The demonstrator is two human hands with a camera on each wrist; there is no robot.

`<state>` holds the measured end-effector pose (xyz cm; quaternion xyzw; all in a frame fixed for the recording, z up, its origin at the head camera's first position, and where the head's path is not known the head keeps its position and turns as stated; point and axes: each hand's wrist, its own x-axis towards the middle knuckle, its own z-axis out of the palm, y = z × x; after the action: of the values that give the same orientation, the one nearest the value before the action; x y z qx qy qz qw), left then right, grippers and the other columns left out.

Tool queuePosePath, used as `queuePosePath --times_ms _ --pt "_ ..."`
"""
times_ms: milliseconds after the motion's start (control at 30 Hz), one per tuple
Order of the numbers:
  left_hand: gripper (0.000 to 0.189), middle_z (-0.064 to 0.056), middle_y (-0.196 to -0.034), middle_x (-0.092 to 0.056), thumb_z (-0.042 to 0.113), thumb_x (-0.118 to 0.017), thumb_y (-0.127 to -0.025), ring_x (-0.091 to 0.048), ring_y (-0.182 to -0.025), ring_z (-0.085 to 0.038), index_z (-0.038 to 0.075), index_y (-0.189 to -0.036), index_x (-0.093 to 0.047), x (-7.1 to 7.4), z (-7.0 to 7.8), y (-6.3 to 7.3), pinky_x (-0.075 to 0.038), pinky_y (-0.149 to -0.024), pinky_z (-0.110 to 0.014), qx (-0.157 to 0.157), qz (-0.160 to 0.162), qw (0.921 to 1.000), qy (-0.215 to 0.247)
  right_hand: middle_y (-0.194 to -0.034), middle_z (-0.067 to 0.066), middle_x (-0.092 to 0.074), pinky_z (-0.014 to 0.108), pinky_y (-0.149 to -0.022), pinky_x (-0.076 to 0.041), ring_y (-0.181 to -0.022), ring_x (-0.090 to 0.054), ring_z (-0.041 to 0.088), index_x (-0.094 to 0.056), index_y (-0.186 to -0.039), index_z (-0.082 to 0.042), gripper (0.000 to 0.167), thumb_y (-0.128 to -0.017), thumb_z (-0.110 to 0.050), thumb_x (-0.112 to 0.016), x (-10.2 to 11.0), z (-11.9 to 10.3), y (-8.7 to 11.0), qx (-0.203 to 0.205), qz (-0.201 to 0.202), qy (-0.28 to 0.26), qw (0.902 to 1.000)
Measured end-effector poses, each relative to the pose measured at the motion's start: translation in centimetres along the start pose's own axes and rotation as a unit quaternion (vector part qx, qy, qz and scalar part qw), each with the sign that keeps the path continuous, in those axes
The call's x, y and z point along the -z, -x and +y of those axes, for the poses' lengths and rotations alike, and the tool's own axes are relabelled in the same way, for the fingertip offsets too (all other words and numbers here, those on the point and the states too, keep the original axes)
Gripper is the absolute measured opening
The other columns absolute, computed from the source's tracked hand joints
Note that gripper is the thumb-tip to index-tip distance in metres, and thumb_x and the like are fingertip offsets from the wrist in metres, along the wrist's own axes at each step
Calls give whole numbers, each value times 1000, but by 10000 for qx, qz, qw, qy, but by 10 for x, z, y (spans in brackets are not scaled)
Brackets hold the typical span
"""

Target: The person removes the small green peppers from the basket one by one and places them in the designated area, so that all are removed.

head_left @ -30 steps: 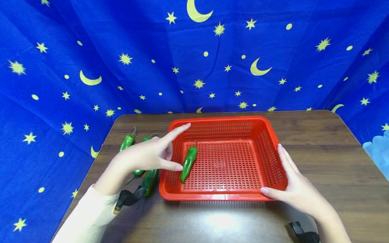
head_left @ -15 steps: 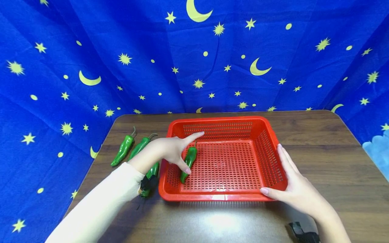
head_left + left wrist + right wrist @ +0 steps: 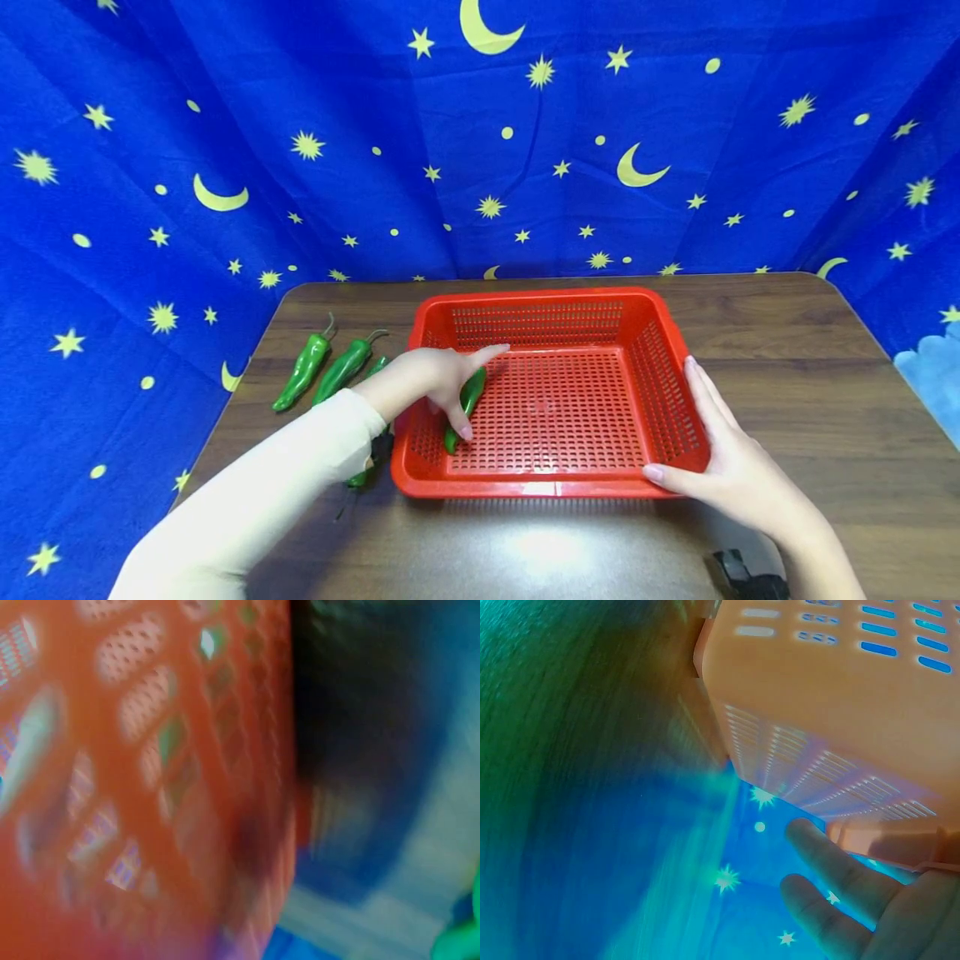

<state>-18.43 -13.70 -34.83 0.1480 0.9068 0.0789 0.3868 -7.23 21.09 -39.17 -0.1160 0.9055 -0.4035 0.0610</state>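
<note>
A green chili pepper (image 3: 471, 393) lies in the left part of the red plastic basket (image 3: 555, 487). My left hand (image 3: 438, 375) is lowered over it, the thumb and one finger spread wide with the pepper partly showing between them. The other left fingers are hidden behind the hand. At the basket's right front corner, my right hand (image 3: 731, 467) holds the basket, thumb over the front rim and fingers along the outside of the right wall. In the right wrist view, two fingers (image 3: 847, 874) reach out straight beside the basket wall (image 3: 817, 690).
Several more green peppers (image 3: 302, 371) lie on the wooden table (image 3: 780, 358) left of the basket, some partly covered by the left arm (image 3: 277, 483). A blue curtain (image 3: 360, 108) with moons and stars hangs behind the table. The left wrist view is blurred.
My left hand has moved right and down into the basket, over the pepper. My right hand and the basket have stayed where they were.
</note>
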Motion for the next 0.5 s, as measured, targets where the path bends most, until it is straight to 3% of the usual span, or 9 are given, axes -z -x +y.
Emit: queuePosePath --times_ms 167,333,500 --pt "132 -17 -130 -53 32 -92 -67 -67 -69 -17 47 -156 3 -5 1 -6 -54 -62 -27 198 -58 9998 -78 -168 -3 10 78 -96 -32 -146 -20 48 13 -157 -36 128 -76 -34 -86 -1 1 0 3 -6 2 10000" --pt "129 -18 -135 -52 32 -92 -67 -67 -70 -16 45 -157 -1 -12 0 -11 -54 -66 -28 116 14 9997 -210 -168 0 9 77 -97 -32 -145 -21 49 12 -157 -36 129 -75 -34 -87 -1 2 -1 45 36 13 10000" --pt "129 -18 -139 -55 39 -91 -65 -67 -101 -22 41 -158 -2 -21 -2 -16 -52 -93 -41 -69 256 9980 -575 -168 2 9 78 -96 -32 -145 -20 49 13 -157 -36 129 -75 -34 -86 -2 1 -1 18 28 49 10000"
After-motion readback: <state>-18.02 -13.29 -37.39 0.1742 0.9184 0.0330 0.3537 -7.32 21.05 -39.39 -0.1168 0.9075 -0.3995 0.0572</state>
